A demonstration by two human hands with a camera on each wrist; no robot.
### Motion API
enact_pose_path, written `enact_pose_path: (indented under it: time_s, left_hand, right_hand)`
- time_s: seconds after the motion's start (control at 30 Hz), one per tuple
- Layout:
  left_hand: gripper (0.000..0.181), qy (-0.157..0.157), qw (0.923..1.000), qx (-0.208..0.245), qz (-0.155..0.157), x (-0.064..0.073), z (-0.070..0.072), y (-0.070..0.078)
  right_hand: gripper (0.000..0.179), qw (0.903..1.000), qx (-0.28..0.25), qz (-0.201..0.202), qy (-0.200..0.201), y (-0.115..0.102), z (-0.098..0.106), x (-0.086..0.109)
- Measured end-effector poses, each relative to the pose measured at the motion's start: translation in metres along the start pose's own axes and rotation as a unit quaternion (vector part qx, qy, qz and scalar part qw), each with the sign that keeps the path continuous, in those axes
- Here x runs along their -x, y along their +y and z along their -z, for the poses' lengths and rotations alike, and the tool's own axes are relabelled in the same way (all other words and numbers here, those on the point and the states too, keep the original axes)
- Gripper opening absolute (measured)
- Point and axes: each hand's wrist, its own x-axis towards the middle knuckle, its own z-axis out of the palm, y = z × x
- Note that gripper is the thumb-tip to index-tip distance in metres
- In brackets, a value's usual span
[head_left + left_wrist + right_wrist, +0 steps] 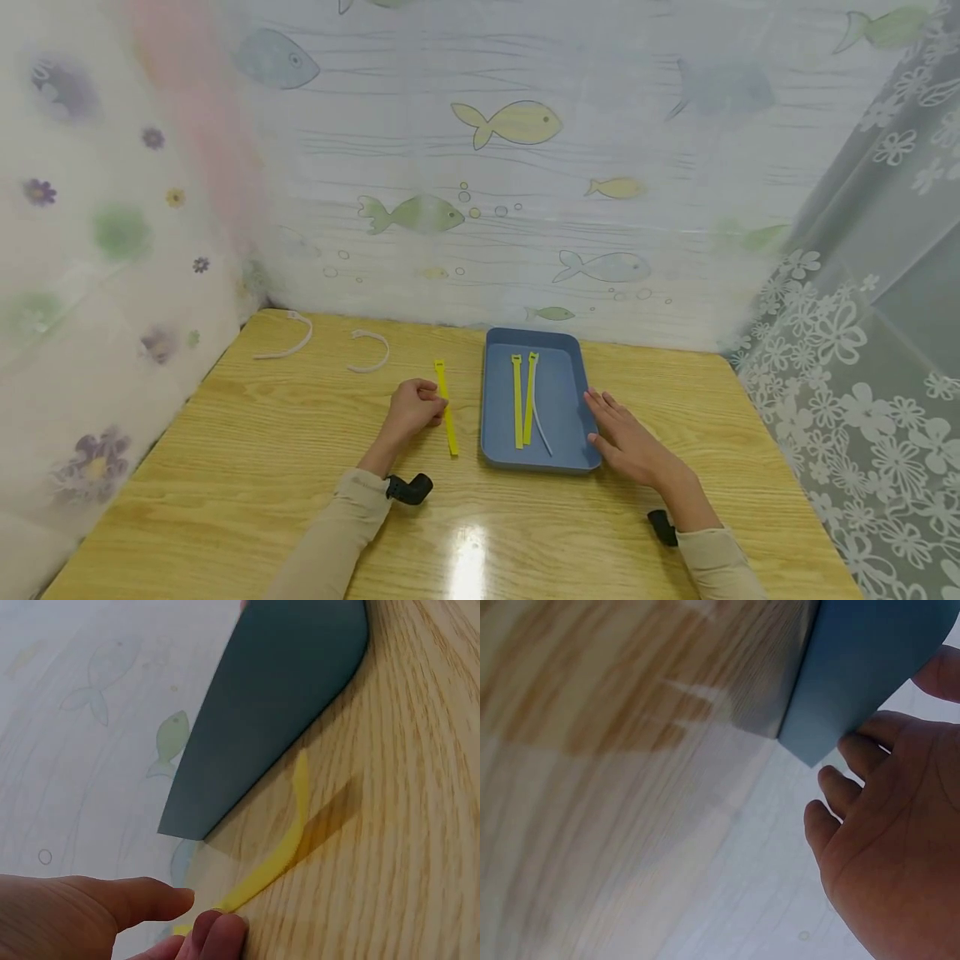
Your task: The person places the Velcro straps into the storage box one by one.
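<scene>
A yellow cable tie [450, 433] with a slotted head lies left of the blue tray [540, 467]. My left hand [412, 408] holds it near its middle, fingers bent. In the left wrist view the yellow tie [266, 874] curves away from the fingertips, its shadow falling beside it on the wood. My right hand [630, 442] rests along the tray's right side, fingers extended; the right wrist view has the fingertips at the blue wall [855, 675]. Inside the tray are two yellow cable ties [517, 408] and a thin white tie [542, 425].
Two curved white cable ties, one at the far left [303, 337] and one nearer the tray [384, 346], lie on the wooden table [247, 467]. A fish-patterned curtain [420, 275] hangs behind the table's back edge, and a floral lace curtain [847, 400] hangs at the right.
</scene>
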Motion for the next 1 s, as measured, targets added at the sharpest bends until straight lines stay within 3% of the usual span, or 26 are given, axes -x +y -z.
enact_pose_path:
  time_s: [0.23,0.4,0.57,0.83,1.0]
  left_hand:
    - [0.034,0.018,0.9987,-0.040,-0.027,-0.0044,-0.0050,-0.0043]
    - [0.035,0.028,0.9934,-0.100,-0.050,-0.0068,-0.0083,-0.0064]
    - [0.039,0.036,0.9880,-0.142,-0.048,-0.0063,-0.0099,-0.0037]
    - [0.033,0.031,0.9899,-0.131,-0.045,-0.0040,-0.0060,0.0011]
    - [0.027,0.052,0.9793,-0.187,-0.059,-0.0033,-0.0038,0.0036]
  right_hand:
    - [0.062,1.0000,0.001,-0.005,-0.006,0.0003,0.0003,-0.0002]
    - [0.061,1.0000,0.002,0.000,-0.001,-0.0004,0.0006,-0.0002]
    - [0.062,0.9999,-0.001,-0.007,-0.008,0.0001,0.0004,-0.0002]
    - [0.063,0.9997,-0.004,-0.016,-0.018,0.0001,0.0004,-0.0007]
    - [0.063,0.9997,-0.005,-0.014,-0.017,-0.0011,0.0010,-0.0005]
